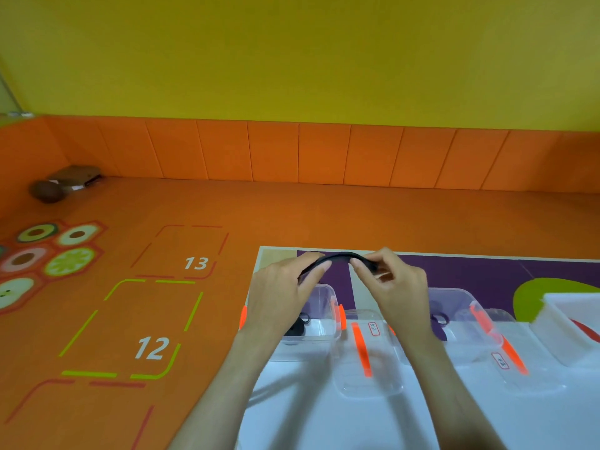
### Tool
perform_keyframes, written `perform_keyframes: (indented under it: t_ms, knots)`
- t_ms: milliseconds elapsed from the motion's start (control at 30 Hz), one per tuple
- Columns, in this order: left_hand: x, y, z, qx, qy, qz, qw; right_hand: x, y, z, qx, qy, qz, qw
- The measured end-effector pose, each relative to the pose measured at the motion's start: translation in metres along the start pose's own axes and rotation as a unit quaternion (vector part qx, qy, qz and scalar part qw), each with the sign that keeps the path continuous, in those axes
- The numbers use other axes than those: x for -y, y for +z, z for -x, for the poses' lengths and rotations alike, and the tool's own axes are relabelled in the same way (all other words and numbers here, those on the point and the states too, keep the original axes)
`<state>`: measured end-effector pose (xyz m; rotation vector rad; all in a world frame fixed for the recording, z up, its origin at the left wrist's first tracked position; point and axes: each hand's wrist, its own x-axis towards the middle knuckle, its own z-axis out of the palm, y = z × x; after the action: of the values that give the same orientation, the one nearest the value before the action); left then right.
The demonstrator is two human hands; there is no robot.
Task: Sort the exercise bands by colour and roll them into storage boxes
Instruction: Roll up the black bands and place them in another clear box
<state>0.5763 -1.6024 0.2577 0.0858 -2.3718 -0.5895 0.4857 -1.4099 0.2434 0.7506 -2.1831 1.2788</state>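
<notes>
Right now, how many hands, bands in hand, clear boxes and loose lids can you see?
hands: 2, left, right
black band in hand: 1
clear boxes: 2, left, right
loose lids with orange clips: 2, nearer, farther
Total: 7

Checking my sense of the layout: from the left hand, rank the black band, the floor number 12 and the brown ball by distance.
1. Black band: pinched in the left hand.
2. Number 12: on the floor, to its left.
3. Brown ball: far left, near the wall.
</notes>
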Motion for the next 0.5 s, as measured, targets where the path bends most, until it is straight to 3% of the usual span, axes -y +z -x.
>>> perform_keyframes:
  t_ms: [100, 200, 300, 433, 500]
  knots:
    - [0.001, 0.006, 0.000, -0.014, 0.012, -0.069, 0.997, 0.004, 0.005, 0.002, -0.030, 0.009, 0.048, 0.998]
    - [0.002, 0.006, -0.002, 0.023, 0.022, -0.086, 0.996, 0.004, 0.007, 0.000, -0.020, 0.029, 0.012, 0.999]
    - [-0.005, 0.003, -0.005, 0.088, -0.048, 0.054, 0.993, 0.006, 0.006, 0.000, -0.037, -0.002, 0.003, 0.999]
    - [-0.009, 0.005, -0.015, 0.115, -0.135, 0.260, 0.949, 0.013, 0.011, -0.002, -0.090, -0.041, 0.014, 0.995]
    - [-0.007, 0.005, -0.019, 0.119, -0.175, 0.335, 0.918, 0.018, 0.012, -0.003, -0.080, -0.034, 0.001, 0.996]
